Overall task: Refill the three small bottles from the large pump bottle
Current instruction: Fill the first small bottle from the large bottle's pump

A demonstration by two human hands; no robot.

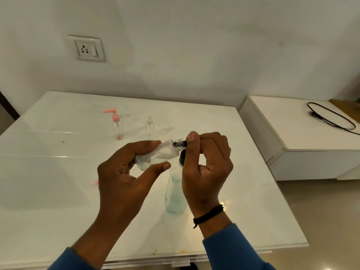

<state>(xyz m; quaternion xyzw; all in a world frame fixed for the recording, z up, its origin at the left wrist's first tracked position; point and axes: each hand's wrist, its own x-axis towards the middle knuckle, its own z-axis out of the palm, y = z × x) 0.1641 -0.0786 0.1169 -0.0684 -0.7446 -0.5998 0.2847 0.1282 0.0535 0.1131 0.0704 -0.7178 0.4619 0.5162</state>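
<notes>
Held tilted above the table's (58, 172) middle, the small clear bottle (155, 155) is gripped by the left hand (124, 172) while the right hand (206, 162) pinches its black cap (183, 143), best turned gently, the bottle steady.

We see a white glossy table (58, 172) standing against a pale wall (194, 45); on that wall, up and to the left, sits a white socket plate (87, 48) with three dark pin holes and a switch at its right side; to the right of the table, lower and apart from it, we find a white low cabinet (292, 133); on its top lies a black cable (331, 118), looped, with a plug at one end; below the cabinet runs a beige floor (321, 211).
</notes>
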